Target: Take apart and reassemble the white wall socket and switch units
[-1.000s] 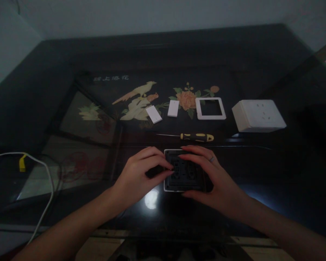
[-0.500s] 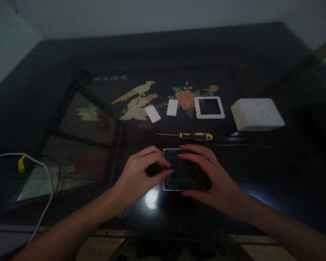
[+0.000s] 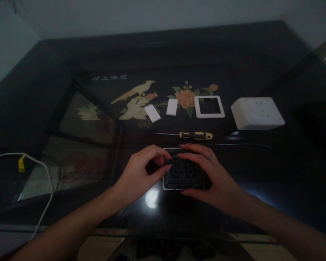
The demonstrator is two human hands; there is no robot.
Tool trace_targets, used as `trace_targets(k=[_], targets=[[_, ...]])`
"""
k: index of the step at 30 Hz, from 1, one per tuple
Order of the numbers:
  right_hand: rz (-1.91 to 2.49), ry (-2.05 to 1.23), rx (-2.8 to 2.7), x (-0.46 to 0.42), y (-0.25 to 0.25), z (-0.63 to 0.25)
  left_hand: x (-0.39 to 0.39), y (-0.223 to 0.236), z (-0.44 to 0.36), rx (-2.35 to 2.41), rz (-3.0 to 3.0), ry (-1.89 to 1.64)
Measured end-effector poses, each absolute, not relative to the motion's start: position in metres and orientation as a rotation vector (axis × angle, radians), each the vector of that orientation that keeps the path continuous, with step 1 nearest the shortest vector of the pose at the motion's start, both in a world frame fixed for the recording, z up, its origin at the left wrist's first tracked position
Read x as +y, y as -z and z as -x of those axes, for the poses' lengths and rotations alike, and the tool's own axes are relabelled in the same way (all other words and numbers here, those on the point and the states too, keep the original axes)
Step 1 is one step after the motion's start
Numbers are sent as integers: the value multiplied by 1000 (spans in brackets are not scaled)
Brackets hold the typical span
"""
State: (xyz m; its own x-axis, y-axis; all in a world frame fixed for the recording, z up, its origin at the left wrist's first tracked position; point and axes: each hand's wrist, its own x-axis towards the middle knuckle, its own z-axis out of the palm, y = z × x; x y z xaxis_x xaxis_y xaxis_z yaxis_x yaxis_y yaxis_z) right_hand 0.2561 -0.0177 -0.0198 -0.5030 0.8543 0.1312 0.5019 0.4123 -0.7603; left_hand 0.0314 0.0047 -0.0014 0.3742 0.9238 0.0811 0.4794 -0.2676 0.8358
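A black wall switch body (image 3: 183, 181) with a thin white rim lies on the dark table, its inner mechanism facing up. My right hand (image 3: 210, 174) grips it from the right, fingers over the far edge and thumb at the near edge. At the switch's left side is my left hand (image 3: 143, 166), thumb and forefinger curled close together over the mechanism. Whatever sits between those fingertips is too dark and small to make out. Beyond the hands lies a screwdriver (image 3: 197, 136) with a black and yellow handle, its shaft pointing left.
Two white switch rockers (image 3: 153, 113) and a white square frame (image 3: 209, 116) lie farther back. To their right stands a white socket box (image 3: 258, 112). A white cable (image 3: 47, 174) with a yellow tag (image 3: 21, 164) runs along the left. The glossy tabletop (image 3: 141, 54) bears a bird-and-flower picture.
My left thumb and forefinger have shifted slightly up and left from the switch's mechanism, with the fingertips a little farther apart. My right hand keeps its hold on the switch.
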Motion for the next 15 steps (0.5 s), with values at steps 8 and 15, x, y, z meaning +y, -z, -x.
trace_targets(k=[8,15], targets=[[1154,-921,-2165,-17,20,-256,4,2,-32,1213,-1778,-742],[1139,-929,-2176,-17,21,-256,5,0,-31,1184,-1846,-721]])
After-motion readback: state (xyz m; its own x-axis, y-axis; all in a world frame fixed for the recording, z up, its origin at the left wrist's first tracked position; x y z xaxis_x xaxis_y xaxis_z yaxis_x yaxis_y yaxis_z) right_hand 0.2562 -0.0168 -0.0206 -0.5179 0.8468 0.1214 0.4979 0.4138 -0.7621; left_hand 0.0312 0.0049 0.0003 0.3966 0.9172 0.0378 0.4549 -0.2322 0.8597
